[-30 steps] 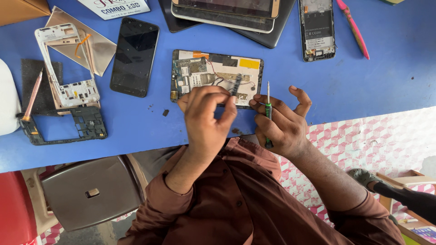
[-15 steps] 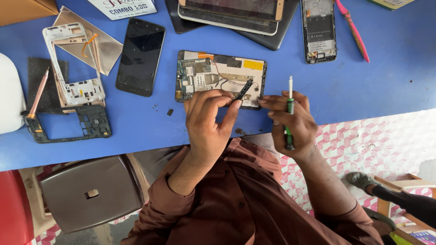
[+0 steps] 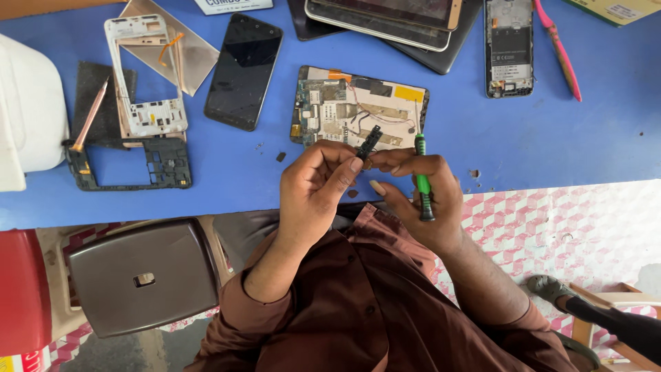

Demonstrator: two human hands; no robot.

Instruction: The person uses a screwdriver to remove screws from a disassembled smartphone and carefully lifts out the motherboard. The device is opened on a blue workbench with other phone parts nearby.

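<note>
My left hand (image 3: 320, 189) pinches small black part (image 3: 368, 142), lifted clear above opened tablet (image 3: 358, 110) near worktop (image 3: 482, 145) front edge for closer look. Right hand (image 3: 423, 196) clamped round green screwdriver (image 3: 421, 176), tip up, parked ready.

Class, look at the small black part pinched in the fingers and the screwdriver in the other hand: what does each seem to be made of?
Small black part: probably moulded plastic, matt and dark, no metallic shine. Screwdriver: glossy green handle, likely plastic; its thin pale shaft looks like bare metal.

Small black part (image 3: 368, 142) pinched upright above the opened tablet (image 3: 358, 110).
</note>
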